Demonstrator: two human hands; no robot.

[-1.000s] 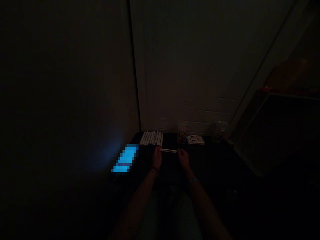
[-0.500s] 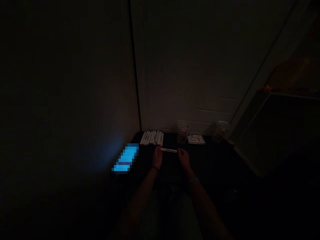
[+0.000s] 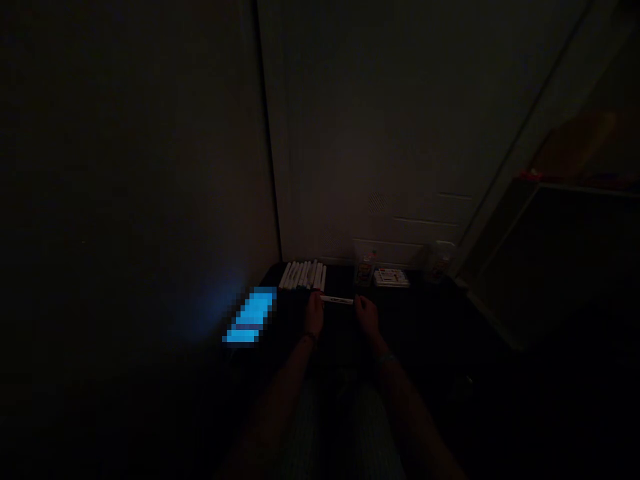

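Observation:
A white marker (image 3: 337, 300) with dark print lies level between my two hands above the dark table. My left hand (image 3: 314, 315) is closed on its left end. At its right end my right hand (image 3: 367, 315) is closed with the fingertips on the tip. Just beyond my left hand, a row of white markers (image 3: 303, 275) lies side by side at the back of the table. Dim light hides the finer detail of my fingers.
A clear plastic container (image 3: 365, 271) stands at the back, beside a white pack of markers (image 3: 392, 277). Farther right is another clear container (image 3: 440, 261). A glowing blue screen (image 3: 251, 317), blurred into blocks, lies at the left. A wall (image 3: 375, 133) rises behind the table (image 3: 415, 320).
Almost nothing differs. The whole view has shifted very slightly; both hands keep the same hold on the marker.

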